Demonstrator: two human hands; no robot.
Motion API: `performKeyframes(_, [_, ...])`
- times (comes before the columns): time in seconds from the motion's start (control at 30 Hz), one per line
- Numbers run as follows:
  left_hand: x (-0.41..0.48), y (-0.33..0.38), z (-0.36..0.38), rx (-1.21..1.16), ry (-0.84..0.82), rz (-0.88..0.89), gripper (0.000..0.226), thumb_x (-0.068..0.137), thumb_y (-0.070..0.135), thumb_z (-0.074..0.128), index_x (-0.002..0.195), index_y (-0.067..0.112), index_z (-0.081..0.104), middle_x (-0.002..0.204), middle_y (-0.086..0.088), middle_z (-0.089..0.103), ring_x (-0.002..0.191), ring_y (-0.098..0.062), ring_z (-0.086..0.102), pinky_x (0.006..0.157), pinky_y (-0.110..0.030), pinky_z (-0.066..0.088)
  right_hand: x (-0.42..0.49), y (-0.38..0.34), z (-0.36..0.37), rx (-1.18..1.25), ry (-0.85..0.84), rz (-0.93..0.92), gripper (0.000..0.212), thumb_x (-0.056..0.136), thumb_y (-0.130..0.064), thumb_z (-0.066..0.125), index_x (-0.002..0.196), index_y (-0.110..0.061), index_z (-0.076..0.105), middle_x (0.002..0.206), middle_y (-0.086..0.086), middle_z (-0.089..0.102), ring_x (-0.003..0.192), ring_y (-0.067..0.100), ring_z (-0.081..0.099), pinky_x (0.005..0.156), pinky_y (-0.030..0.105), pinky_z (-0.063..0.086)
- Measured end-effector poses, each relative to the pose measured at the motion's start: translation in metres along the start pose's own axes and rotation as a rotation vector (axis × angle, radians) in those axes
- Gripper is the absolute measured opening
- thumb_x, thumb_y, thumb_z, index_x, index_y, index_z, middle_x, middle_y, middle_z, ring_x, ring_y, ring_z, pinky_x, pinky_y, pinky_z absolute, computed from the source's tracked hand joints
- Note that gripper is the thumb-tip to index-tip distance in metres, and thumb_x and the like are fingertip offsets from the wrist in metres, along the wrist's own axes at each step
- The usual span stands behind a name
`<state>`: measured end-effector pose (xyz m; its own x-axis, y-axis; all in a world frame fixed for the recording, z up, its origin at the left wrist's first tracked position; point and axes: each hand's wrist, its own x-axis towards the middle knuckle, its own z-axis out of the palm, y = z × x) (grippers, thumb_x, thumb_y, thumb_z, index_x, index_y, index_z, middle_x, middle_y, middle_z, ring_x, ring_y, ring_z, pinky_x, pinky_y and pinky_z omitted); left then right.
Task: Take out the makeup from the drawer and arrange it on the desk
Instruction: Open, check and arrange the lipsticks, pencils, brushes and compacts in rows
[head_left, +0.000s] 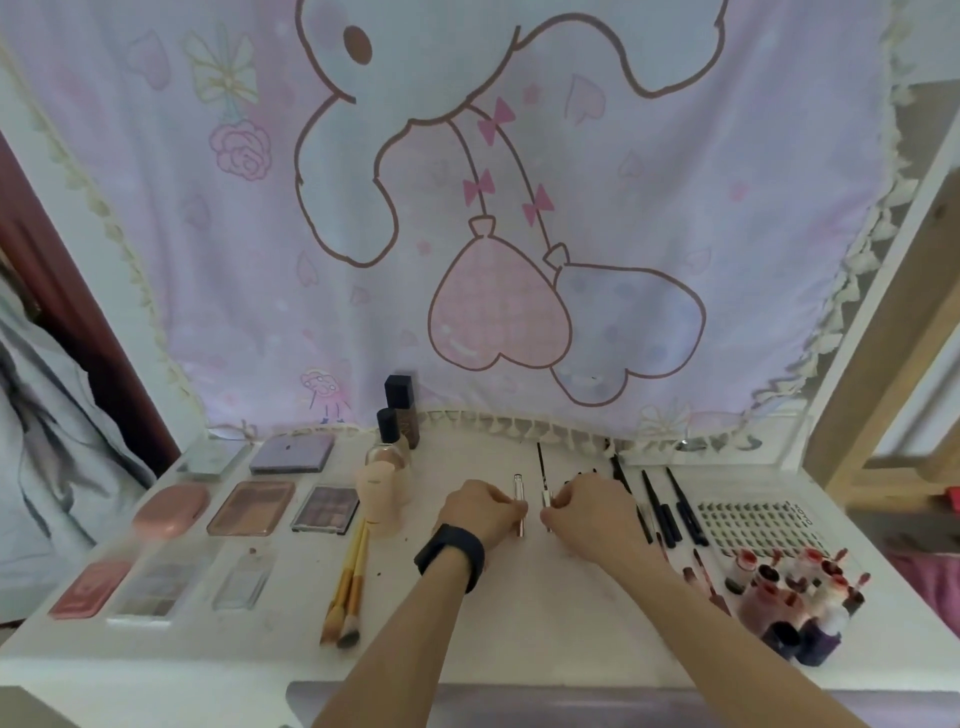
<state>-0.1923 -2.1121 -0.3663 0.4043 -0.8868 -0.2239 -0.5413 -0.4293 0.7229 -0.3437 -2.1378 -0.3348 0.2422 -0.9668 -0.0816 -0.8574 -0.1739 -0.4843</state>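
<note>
Both hands work at the middle of the white desk (519, 618), close together but not touching. The left hand (480, 512), with a black wristband (451, 556) on its wrist, has its fingers curled round the lower part of a slim silver tube (518, 493) that lies pointing away from the person. Just beside it, the right hand (584, 506) pinches a thin black-tipped stick (543, 475), lying almost parallel to the tube; the blur makes it hard to say whether this is a liner or a mascara wand. Left of the hands, flat palettes (252, 506) sit in rows, with dark-capped bottles (397, 410) upright at the back edge and two yellow-handled brushes (349, 577) lying side by side nearer the front. Right of the hands, black pencils (655, 512) lie in a loose row, then a lash sheet (753, 525), and a crowded cluster of red and pink lip glosses (784, 587) at the near right corner. A pink cartoon cloth (467, 208) hangs behind the desk, its fringe touching the back edge.
</note>
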Motion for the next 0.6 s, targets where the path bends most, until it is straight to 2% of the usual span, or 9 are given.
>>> performKeyframes(0.1, [0.004,0.004,0.004,0.05,-0.001,-0.005,0.031,0.083,0.048,0.069,0.08,0.018,0.078,0.082,-0.001,0.075,0.081,-0.019,0.07,0.075,-0.034,0.057,0.008,-0.001,0.009,-0.055,0.004,0.002,0.022,0.08,-0.027,0.065,0.066,-0.015,0.055,0.054,-0.004,0.048,0.051,0.01,0.045,0.044,0.023,0.032])
performKeyframes(0.27, [0.012,0.0,0.007,0.05,0.004,0.015,0.025,0.082,0.046,0.073,0.086,0.022,0.078,0.087,0.001,0.075,0.081,-0.016,0.068,0.078,-0.032,0.058,0.015,0.002,0.019,-0.118,0.031,-0.006,0.018,0.083,-0.028,0.064,0.074,-0.013,0.06,0.061,-0.002,0.052,0.058,0.013,0.051,0.044,0.024,0.032])
performKeyframes(0.47, [0.012,-0.001,0.009,0.044,0.017,0.03,0.028,0.078,0.051,0.073,0.079,0.024,0.078,0.081,0.003,0.074,0.078,-0.017,0.069,0.079,-0.037,0.059,0.019,0.002,0.025,-0.171,0.076,-0.011,0.017,0.086,-0.028,0.063,0.078,-0.013,0.061,0.069,0.001,0.056,0.068,0.018,0.054,0.047,0.026,0.033])
performKeyframes(0.6, [0.011,0.001,0.011,0.053,0.003,0.052,0.032,0.079,0.054,0.072,0.077,0.023,0.078,0.078,0.003,0.074,0.078,-0.016,0.069,0.078,-0.036,0.059,0.02,0.003,0.028,-0.219,0.095,-0.019,0.023,0.088,-0.027,0.062,0.07,-0.015,0.058,0.06,-0.001,0.048,0.055,0.015,0.046,0.045,0.024,0.031])
